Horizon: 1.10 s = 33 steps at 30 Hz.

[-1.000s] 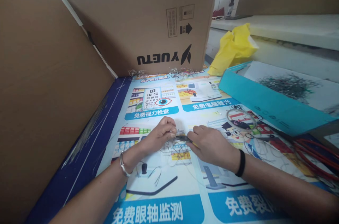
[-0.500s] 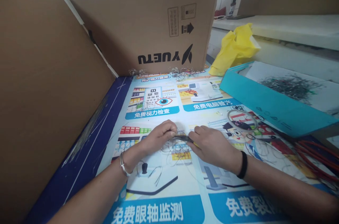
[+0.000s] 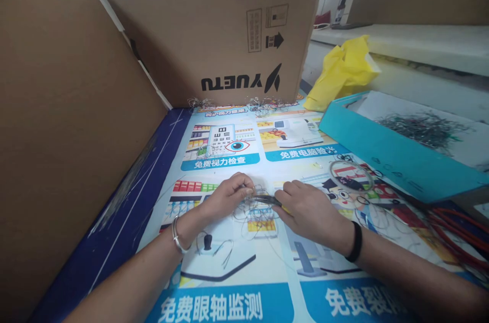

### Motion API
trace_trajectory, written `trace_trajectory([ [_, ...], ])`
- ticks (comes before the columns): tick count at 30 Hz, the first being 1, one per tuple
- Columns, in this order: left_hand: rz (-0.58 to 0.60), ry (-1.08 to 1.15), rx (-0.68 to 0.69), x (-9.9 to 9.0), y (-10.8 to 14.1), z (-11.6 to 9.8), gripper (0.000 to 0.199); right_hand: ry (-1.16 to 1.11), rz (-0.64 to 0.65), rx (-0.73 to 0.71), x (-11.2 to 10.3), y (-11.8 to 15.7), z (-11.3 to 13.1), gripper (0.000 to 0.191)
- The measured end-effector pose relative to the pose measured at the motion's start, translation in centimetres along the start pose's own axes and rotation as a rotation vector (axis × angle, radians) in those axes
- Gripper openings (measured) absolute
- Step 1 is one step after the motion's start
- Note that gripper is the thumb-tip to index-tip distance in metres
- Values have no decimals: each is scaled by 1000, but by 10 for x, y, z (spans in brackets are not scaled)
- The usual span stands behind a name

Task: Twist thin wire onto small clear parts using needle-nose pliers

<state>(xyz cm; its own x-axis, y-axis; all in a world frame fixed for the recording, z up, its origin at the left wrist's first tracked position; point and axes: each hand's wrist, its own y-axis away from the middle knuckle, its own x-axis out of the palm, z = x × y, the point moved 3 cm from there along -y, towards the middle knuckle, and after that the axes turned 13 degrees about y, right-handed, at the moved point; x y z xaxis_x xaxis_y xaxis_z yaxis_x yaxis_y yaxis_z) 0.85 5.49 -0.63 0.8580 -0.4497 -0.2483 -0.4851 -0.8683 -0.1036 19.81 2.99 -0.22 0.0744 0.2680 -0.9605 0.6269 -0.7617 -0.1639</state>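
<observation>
My right hand (image 3: 305, 213) grips a pair of pliers (image 3: 268, 199), whose dark jaws point left and whose handle shows a little yellow at the palm. Facing it, my left hand (image 3: 233, 194) is pinched closed on thin wire (image 3: 249, 205) close to the tips of the jaws. A loose tangle of fine wire spreads under and between both hands. Whether the jaws bite on a strand is too small to make out. Short bent wire pieces (image 3: 225, 251) lie on the printed mat (image 3: 275, 241) below my left hand.
Tall cardboard panels (image 3: 214, 32) stand at the left and back, with wire clumps (image 3: 263, 105) along the foot. At the right are a blue-green box (image 3: 374, 147) holding many short wires (image 3: 420, 129), a yellow bag (image 3: 344, 73), a wire coil (image 3: 350, 176) and red cords (image 3: 458, 236).
The pliers' jaws have shifted slightly right, away from my left fingers, and look a little more apart. The whole view has tilted slightly; both hands stay in nearly the same place.
</observation>
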Motion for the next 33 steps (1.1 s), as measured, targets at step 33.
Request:
trace_trajectory([
  [33,172,10,89,6,2,-5,25,-82,86,-45,3,0,1,19],
])
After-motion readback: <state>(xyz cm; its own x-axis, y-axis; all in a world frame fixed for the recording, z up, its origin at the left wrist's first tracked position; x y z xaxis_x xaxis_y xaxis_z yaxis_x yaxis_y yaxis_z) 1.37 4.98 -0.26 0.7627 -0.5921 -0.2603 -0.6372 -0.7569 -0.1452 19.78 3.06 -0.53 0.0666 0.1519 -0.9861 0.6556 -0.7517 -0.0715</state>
